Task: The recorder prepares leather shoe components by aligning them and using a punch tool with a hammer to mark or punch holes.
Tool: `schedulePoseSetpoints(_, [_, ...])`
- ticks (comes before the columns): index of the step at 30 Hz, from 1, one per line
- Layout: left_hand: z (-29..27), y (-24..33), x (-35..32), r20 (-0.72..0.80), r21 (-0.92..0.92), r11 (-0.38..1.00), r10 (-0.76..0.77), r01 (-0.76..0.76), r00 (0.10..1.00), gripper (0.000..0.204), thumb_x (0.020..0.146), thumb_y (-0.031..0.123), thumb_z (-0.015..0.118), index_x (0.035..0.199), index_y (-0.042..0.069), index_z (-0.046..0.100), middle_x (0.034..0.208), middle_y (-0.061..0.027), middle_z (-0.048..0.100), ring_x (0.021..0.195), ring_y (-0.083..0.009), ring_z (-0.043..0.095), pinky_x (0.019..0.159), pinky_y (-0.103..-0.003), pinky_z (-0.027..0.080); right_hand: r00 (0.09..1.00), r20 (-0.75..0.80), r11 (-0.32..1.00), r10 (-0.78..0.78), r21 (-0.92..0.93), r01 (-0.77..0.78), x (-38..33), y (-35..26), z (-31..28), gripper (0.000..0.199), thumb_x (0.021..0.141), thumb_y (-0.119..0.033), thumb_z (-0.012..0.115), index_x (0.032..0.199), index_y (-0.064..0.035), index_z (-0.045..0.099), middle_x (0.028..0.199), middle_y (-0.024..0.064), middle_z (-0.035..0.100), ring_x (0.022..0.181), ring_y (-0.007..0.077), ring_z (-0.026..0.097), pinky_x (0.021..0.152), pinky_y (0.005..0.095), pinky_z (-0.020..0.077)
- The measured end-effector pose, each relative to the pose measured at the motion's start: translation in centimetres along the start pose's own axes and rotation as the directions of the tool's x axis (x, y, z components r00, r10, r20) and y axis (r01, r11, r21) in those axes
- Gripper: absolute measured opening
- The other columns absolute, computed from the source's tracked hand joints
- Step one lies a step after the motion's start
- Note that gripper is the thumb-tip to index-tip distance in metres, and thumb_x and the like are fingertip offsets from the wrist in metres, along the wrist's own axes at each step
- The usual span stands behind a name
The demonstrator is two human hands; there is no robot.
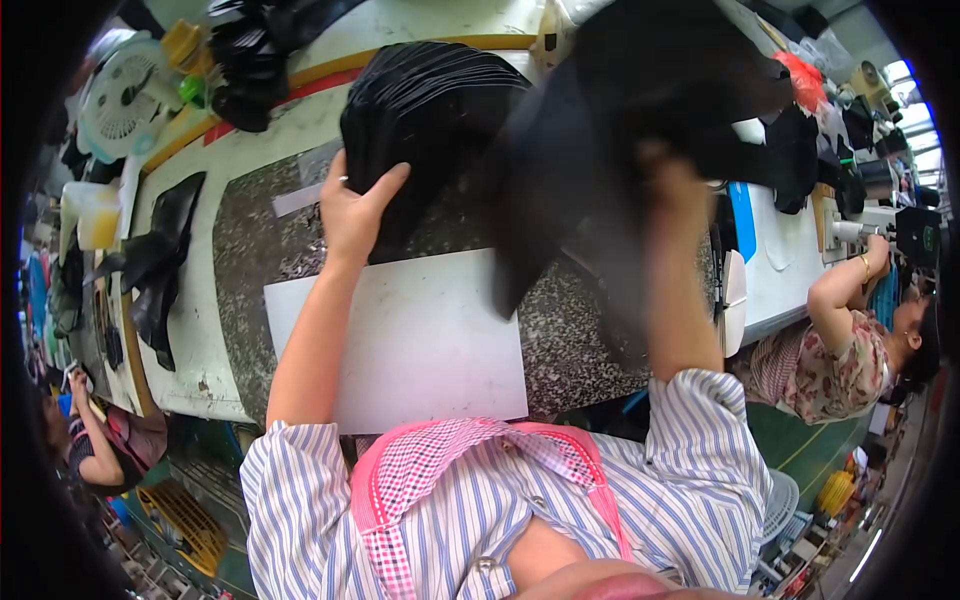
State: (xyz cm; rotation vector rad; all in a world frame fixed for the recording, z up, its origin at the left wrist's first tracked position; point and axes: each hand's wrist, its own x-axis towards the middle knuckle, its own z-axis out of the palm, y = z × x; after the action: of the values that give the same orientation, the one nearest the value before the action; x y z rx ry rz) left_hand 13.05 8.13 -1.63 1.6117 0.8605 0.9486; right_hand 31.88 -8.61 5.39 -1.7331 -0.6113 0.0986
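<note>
A thick stack of black, flat, flexible cut pieces [440, 120] lies fanned on the far side of the table. My left hand [355, 210] grips its left edge, thumb over the face and fingers round the side. Up on the right, a large black floppy piece [620, 90] is lifted above the table and smeared by motion. My right hand [680, 200] holds it, fingers partly hidden and blurred; whether it is a single layer cannot be told. Below the stack, a white rectangular board [430, 340] rests on a speckled dark slab [255, 240].
More black pieces lie at the left [165, 260] and far left [245, 60]. A white fan [125, 95] and a cup of yellow liquid [97, 220] stand at the left edge. One co-worker [835, 350] sits at a machine on the right; another [100, 440] is on the left.
</note>
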Motion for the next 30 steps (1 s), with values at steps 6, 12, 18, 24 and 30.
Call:
schedulePoseSetpoints(6, [-1.3, -0.9, -0.4, 0.206, -0.124, 0.992, 0.046, -0.021, 0.977, 0.073, 0.070, 0.050, 0.060, 0.119, 0.000, 0.039, 0.112, -0.0115, 0.049, 0.101, -0.0182, 0.047, 0.086, -0.028, 0.035, 0.938, -0.030, 0.646, 0.345, 0.733, -0.214, -3.8, 9.0, 10.5, 0.025, 0.063, 0.013, 0.053, 0.082, -0.0029, 0.049, 0.073, 0.0046, 0.052, 0.054, 0.0133, 0.049, 0.037, 0.0210, 0.0301])
schedulePoseSetpoints(12, [-0.6, 0.3, -2.0, 0.258, 0.116, 0.935, 0.298, -0.336, 0.919, 0.105, 0.053, 0.048, 0.073, 0.130, 0.001, 0.019, 0.126, -0.0194, 0.035, 0.114, -0.0298, 0.037, 0.095, -0.035, 0.028, 0.858, -0.030, 0.439, 0.512, 0.868, -0.232, -3.3, 6.1, 12.1, 0.030, 0.066, 0.007, 0.054, 0.094, -0.0036, 0.046, 0.088, 0.0068, 0.052, 0.073, 0.0164, 0.052, 0.057, 0.0254, 0.0410])
schedulePoseSetpoints(18, [-1.3, 0.7, -1.4, 0.024, 0.393, 0.916, 0.075, -0.078, 0.997, 0.076, 0.060, 0.013, 0.069, 0.126, 0.007, 0.030, 0.111, -0.0175, 0.049, 0.101, -0.0264, 0.049, 0.087, -0.031, 0.037, 0.902, 0.366, 0.739, 0.231, 0.537, -0.407, -3.5, 2.6, 1.1, 0.035, 0.075, -0.009, 0.056, 0.107, -0.0005, 0.046, 0.098, 0.0076, 0.051, 0.094, 0.0191, 0.048, 0.083, 0.0341, 0.0387])
schedulePoseSetpoints(24, [0.4, 0.3, -1.6, 0.031, 0.333, 0.933, 0.132, -0.135, 0.991, 0.075, 0.060, 0.007, 0.068, 0.125, 0.006, 0.030, 0.109, -0.0147, 0.050, 0.099, -0.0229, 0.050, 0.087, -0.029, 0.036, 0.968, -0.240, 0.898, -0.075, 0.405, 0.170, 15.1, 10.2, -7.1, 0.026, 0.075, -0.008, 0.056, 0.099, 0.0024, 0.053, 0.096, 0.0098, 0.055, 0.086, 0.0152, 0.052, 0.075, 0.0263, 0.0425])
schedulePoseSetpoints(30, [-0.1, -1.3, -1.8, 0.007, 0.324, 0.938, 0.128, -0.124, 0.992, 0.076, 0.058, 0.003, 0.066, 0.124, 0.001, 0.030, 0.109, -0.0146, 0.048, 0.102, -0.0233, 0.047, 0.090, -0.030, 0.033, 0.961, -0.273, 0.994, 0.046, -0.078, -0.070, 34.3, 22.2, 1.7, 0.056, 0.061, -0.021, 0.075, 0.102, 0.0078, 0.049, 0.079, 0.0107, 0.057, 0.068, 0.0144, 0.053, 0.052, 0.0253, 0.0422])
